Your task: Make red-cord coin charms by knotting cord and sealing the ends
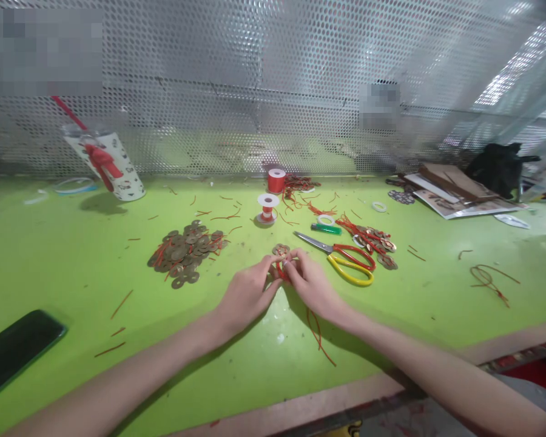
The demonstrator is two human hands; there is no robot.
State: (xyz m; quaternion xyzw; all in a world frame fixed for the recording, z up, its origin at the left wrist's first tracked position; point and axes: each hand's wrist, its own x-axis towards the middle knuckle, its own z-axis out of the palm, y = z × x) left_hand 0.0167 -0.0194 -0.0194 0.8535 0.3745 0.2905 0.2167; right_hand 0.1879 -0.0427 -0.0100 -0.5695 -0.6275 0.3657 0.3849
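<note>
My left hand [253,287] and my right hand [310,280] meet at the middle of the green table, fingertips closed on a red cord [281,271]. A small cluster of coins with holes [281,249] lies just beyond my fingertips, joined to the cord as far as I can see. The cord's loose tail [319,340] trails on the table below my right hand. To the left lies a heap of coins [184,252] with bits of red cord in it. Scissors [341,255] with one red and one yellow handle rest right of my right hand.
Behind my hands stand a red cord spool [276,181] and a nearly bare spool [267,210]. A green lighter [326,229] and tied coin strings [368,238] lie beyond the scissors. A patterned cup [118,170] and a phone [20,352] are left; papers [455,191] are right.
</note>
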